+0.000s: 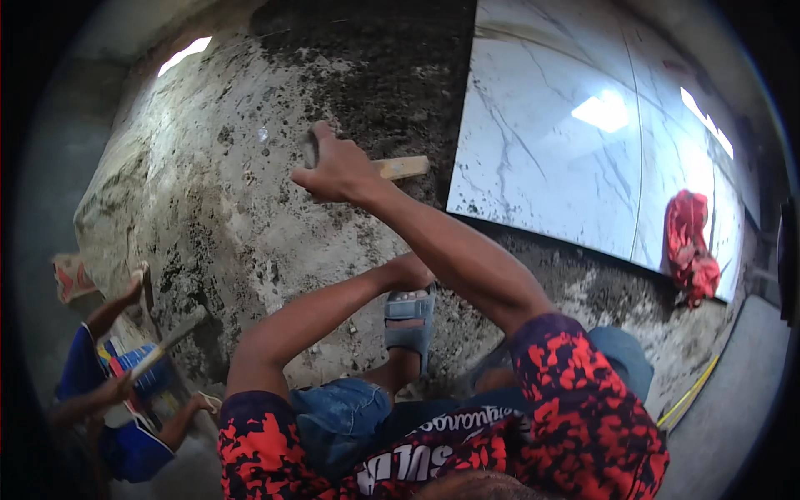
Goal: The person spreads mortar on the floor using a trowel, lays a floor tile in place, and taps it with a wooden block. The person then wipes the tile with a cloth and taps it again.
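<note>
My right hand point(337, 169) is stretched out over the rough floor, its fingers closed around a grey, rounded piece point(311, 150) whose kind I cannot make out. From behind that wrist a short pale wooden piece point(404, 167) sticks out to the right; whether it joins the grey piece is hidden. My left arm bends across in front of me. Its hand point(412, 271) lies partly under my right forearm, just above my sandalled foot point(408, 312), and the fingers are hidden. Dark loose mortar point(375, 75) spreads beyond my right hand.
Large white marbled tiles point(542, 133) lie at the right, a crumpled red cloth point(692, 246) on them. At the left, a co-worker in blue point(133, 450) holds a long-handled tool point(171, 340). A patterned bag point(73, 277) sits beyond. A yellow strip point(690, 392) runs at lower right.
</note>
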Action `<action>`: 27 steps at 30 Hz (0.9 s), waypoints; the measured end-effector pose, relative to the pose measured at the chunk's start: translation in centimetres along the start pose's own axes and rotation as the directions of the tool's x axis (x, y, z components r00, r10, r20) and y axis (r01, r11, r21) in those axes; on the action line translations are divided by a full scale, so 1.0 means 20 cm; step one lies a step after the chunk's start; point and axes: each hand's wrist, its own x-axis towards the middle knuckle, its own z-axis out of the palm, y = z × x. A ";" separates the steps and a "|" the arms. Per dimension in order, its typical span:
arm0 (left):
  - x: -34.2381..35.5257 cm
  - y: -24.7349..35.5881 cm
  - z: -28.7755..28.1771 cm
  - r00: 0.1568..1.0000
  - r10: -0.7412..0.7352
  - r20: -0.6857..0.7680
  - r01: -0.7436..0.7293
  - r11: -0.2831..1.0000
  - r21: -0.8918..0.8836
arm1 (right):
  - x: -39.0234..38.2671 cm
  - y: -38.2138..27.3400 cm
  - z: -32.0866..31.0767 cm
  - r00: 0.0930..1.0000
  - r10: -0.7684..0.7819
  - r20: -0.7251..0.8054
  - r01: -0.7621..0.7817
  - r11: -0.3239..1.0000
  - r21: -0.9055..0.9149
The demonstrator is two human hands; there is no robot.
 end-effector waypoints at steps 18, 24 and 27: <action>0.40 0.12 -0.39 0.985 -0.171 -0.031 0.174 0.970 0.171 | -1.21 0.21 -0.89 0.820 0.256 0.513 -0.422 0.875 0.237; 0.91 0.32 -0.32 0.973 0.124 -0.196 -0.057 0.946 0.318 | -1.58 0.52 -0.95 0.899 0.361 0.248 -0.436 0.796 0.421; 1.07 0.40 -0.29 0.997 0.030 -0.068 0.003 0.896 0.444 | -1.67 0.47 -1.01 0.904 0.416 0.098 -0.425 0.852 0.305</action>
